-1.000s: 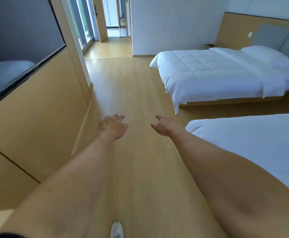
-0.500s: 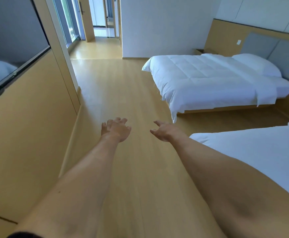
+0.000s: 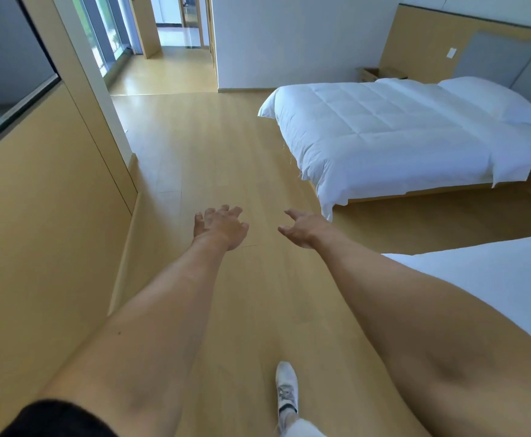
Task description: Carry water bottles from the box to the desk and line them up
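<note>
Both your arms reach forward over the wooden floor (image 3: 226,146). Your left hand (image 3: 220,227) is held out with its fingers relaxed and slightly spread, holding nothing. Your right hand (image 3: 300,228) is just to the right of it, apart from it, palm turned inward, fingers straight and loose, also holding nothing. Neither hand touches anything.

No water bottles, box or desk show in this view, so you cannot tell from here where the bottles are.

Take the far bed (image 3: 393,137) as your landmark: it has a white quilted duvet and stands on a wooden base, with a white pillow (image 3: 491,96) at its head against the padded headboard (image 3: 497,55). Your hands hang in front of the foot corner of that bed, to its left. A second bed (image 3: 491,279) with white bedding lies nearer you than the far bed, under your right forearm. Across the floor from the far bed runs a tan wall panel (image 3: 46,200) with a dark screen (image 3: 9,61) set in it. Your white sneaker (image 3: 286,392) is on the floor, well nearer than the far bed.
</note>
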A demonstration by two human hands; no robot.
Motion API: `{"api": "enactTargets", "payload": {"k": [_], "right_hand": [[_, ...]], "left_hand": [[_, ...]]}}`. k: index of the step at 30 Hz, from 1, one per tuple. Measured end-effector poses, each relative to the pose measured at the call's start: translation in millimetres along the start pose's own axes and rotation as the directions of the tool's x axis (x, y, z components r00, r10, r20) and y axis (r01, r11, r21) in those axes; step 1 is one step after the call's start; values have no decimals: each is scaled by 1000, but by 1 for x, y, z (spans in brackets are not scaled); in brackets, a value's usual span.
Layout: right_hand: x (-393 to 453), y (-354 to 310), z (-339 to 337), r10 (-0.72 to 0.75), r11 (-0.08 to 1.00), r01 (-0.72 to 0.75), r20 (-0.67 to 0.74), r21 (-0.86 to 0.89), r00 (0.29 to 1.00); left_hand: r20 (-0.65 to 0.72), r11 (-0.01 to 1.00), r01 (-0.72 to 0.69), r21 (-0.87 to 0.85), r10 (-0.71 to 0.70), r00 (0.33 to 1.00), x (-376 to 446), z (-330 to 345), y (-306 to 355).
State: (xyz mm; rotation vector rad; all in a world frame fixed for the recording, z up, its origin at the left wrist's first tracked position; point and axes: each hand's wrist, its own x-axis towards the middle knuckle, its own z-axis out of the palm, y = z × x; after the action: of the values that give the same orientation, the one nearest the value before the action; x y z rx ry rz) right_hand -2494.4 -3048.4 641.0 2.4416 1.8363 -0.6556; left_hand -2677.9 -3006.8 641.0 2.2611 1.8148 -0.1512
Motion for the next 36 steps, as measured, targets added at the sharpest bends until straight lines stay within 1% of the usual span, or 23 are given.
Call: {"api": "enactTargets", "payload": {"k": [4, 8, 13, 17, 25, 31, 34, 36], "right_hand": [[76, 6, -19, -24, 1000, 24, 13, 19, 1000], [155, 10, -52, -61, 997, 60, 20, 39, 998], [235, 8, -92, -103, 995, 102, 32, 11, 994], [295, -5, -107, -134, 991, 134, 61, 0, 989], [428, -53, -117, -175, 982, 180, 86, -55, 981], [548, -106, -142, -137, 986, 143, 82, -79, 987], [606, -140, -163, -106, 989, 115, 103, -89, 989], [641, -163, -175, -100, 990, 109, 93, -89, 991]], "left_hand": [[2, 1000, 17, 1, -17, 1000, 72, -3, 14], [-7, 998, 54, -15, -54, 998, 149, -21, 29], [-13, 996, 77, -44, -78, 997, 227, -46, 44], [-12, 992, 106, -62, -107, 994, 282, -58, 40], [-3, 986, 137, -96, -138, 990, 411, -76, 6], [-7, 988, 108, -109, -110, 994, 543, -104, -37], [10, 990, 92, -111, -92, 996, 608, -128, -63], [1, 990, 86, -108, -86, 996, 646, -145, -80]]}}
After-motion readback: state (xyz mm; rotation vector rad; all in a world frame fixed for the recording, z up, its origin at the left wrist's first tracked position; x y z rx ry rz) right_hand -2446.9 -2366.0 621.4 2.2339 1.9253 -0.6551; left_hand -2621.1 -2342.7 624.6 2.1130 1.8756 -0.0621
